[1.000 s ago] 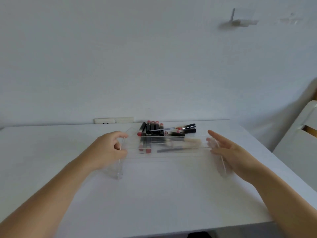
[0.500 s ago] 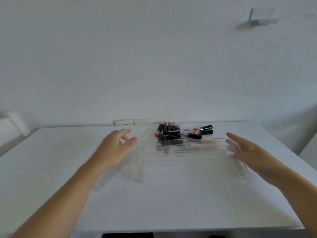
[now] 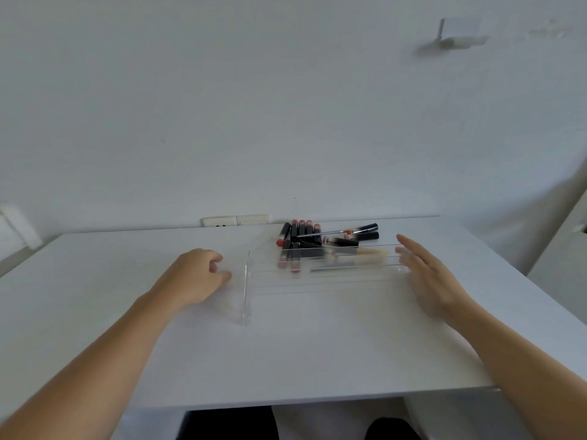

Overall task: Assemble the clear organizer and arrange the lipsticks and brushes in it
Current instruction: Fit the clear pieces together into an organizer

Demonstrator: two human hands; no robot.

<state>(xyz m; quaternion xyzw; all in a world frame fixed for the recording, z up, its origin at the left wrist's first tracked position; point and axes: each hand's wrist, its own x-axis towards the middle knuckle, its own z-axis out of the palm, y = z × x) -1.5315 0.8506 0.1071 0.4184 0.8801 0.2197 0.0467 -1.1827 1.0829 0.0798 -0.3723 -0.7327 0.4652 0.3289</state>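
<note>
1. The clear organizer (image 3: 317, 274) lies toward the far edge of the white table (image 3: 317, 350), right of centre, a see-through stepped rack with an upright side panel (image 3: 246, 287) at its left end.
2. The lipsticks (image 3: 300, 236), black tubes with red ends, sit in a loose heap just behind the rack by the table's far edge; some show through the clear steps.
3. The brushes (image 3: 359, 255) lie crosswise among them, one pale-handled, one thin and dark.
4. The left hand (image 3: 197, 277) sits just left of the side panel, fingers curled; whether they pinch the panel cannot be told.
5. The right hand (image 3: 432, 277) has straight, spread fingers at the rack's right end.
6. A wall socket plate (image 3: 235, 220) sits behind the far edge.
</note>
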